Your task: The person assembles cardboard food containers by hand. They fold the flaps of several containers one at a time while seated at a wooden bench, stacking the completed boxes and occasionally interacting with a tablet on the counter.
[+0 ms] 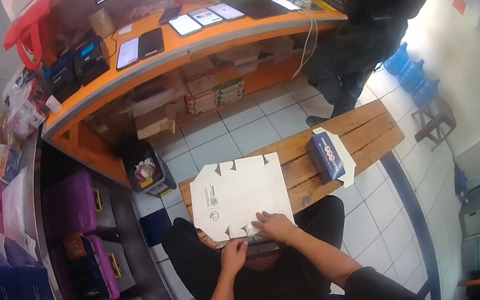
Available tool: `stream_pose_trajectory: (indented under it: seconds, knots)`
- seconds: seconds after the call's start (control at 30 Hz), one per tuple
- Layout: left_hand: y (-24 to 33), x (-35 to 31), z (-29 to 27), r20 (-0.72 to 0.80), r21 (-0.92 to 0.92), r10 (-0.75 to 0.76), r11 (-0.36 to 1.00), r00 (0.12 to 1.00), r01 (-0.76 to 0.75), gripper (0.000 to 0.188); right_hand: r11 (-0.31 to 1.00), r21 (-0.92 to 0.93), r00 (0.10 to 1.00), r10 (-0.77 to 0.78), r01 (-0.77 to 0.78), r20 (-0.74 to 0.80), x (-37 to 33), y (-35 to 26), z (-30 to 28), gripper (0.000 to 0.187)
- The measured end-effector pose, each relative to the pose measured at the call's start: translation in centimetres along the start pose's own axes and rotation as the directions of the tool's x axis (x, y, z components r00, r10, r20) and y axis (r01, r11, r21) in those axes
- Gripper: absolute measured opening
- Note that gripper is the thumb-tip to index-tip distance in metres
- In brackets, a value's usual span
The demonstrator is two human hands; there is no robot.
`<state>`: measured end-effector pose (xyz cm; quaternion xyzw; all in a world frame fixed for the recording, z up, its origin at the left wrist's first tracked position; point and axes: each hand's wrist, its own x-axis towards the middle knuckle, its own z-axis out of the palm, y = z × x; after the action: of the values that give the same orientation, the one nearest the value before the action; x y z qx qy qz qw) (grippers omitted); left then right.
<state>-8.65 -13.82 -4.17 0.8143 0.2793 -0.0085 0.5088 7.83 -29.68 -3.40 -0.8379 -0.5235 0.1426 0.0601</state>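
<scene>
A flat white cardboard box blank [248, 193] with notched edges and small dark print lies on the wooden bench [367, 128] in front of me. My right hand [274, 227] rests on its near right part, palm down with the fingers spread. At the near edge, my left hand [233, 256] has its thumb and fingers closed on the cardboard's rim; the fingertips are partly hidden. Farther right on the bench stands a folded box [325, 157], dark blue outside, with white flaps sticking out. Neither hand touches it.
An orange counter [188, 49] with several phones [187, 24] and cables curves across the back. A person in dark clothes [380, 11] stands at the far right, near blue water jugs [412, 77]. Purple-edged bins [74, 206] and a black waste bin [153, 172] are on my left.
</scene>
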Motion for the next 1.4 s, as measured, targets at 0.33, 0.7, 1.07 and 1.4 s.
stream_pose_trajectory:
  seconds: [0.33,0.7,1.07,1.4]
  knots:
    - [-1.7,0.3,0.1,0.096,-0.02,-0.003,1.0,0.995,0.005,0.037,0.957,0.247,0.977,0.183,-0.152,-0.108,0.2,0.9,-2.8,0.037]
    - [-0.5,0.3,0.8,0.155,0.045,-0.039,0.998,0.987,0.032,0.035,0.52,0.568,0.535,0.83,-0.638,-0.16,-6.1,18.3,-11.0,0.038]
    - [1.2,-0.3,-0.3,0.135,0.077,-0.067,0.995,0.989,0.057,0.033,0.753,-0.092,0.736,0.598,-0.652,-0.318,-9.4,17.0,-3.9,0.019]
    - [1.3,-0.2,0.1,0.13,0.094,-0.049,0.995,0.99,0.037,0.031,0.816,-0.03,0.761,0.524,-0.577,-0.383,-9.4,15.7,-6.0,0.041]
